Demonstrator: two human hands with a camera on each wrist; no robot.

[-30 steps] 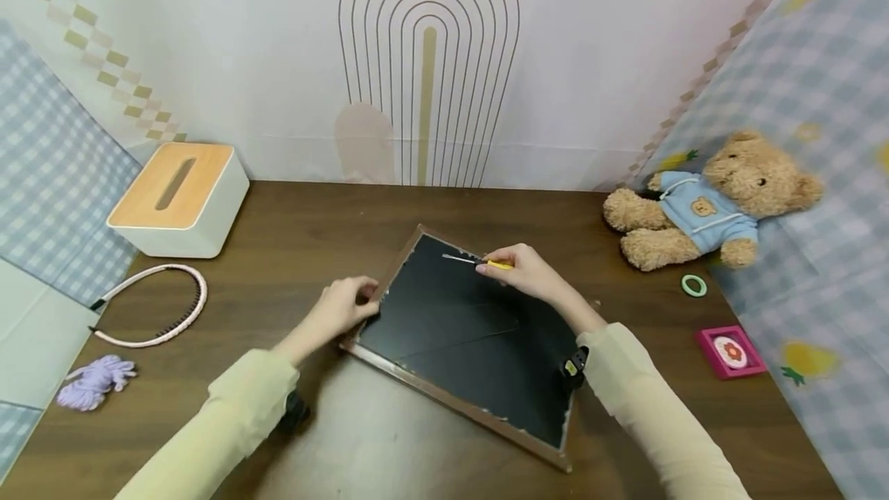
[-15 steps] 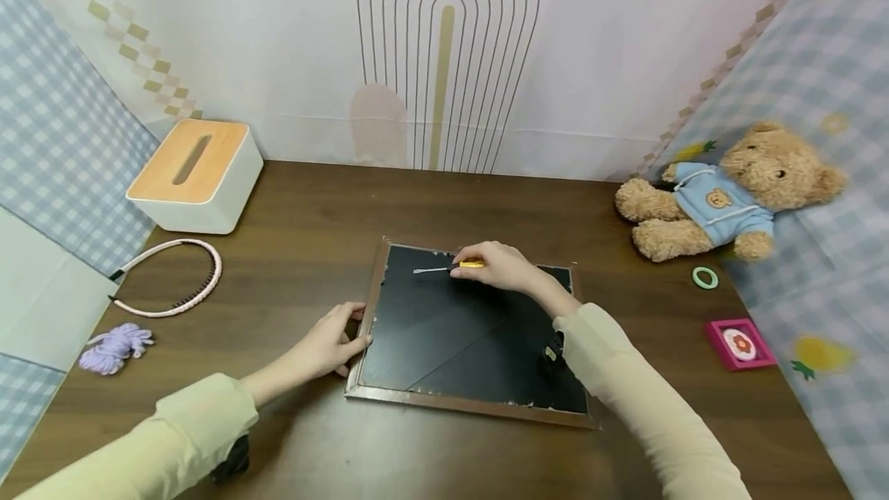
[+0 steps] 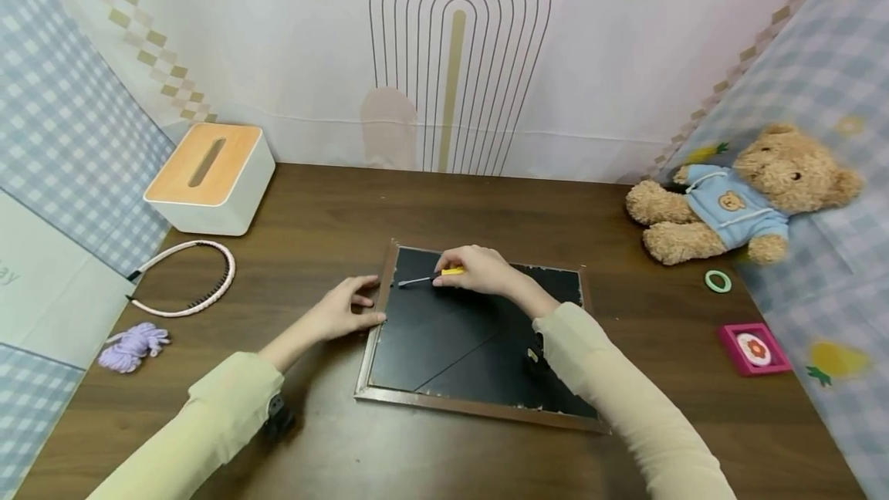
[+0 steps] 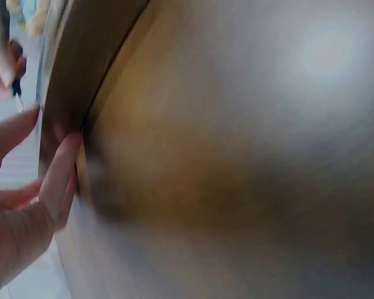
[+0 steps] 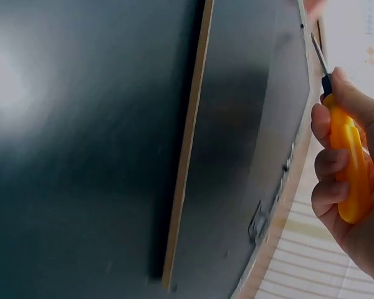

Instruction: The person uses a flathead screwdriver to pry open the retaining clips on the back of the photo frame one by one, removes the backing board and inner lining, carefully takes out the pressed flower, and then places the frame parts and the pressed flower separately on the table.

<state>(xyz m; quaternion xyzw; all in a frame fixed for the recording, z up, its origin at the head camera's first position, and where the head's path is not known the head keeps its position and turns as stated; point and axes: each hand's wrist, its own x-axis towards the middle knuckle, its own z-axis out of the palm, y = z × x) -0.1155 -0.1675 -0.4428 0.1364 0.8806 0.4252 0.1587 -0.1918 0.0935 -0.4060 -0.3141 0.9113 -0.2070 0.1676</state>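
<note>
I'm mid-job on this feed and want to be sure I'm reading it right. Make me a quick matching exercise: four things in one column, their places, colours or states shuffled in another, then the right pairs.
Things:
1. screwdriver
2. picture frame
3. tissue box
4. teddy bear

Places, colours, states:
A. dressed in light blue, at the right of the head view
B. yellow-handled, held in the right hand
C. white sides, wood-toned top
D. dark panel facing up, one edge touched by the left hand

Right pairs: 1-B, 2-D, 3-C, 4-A.
</note>
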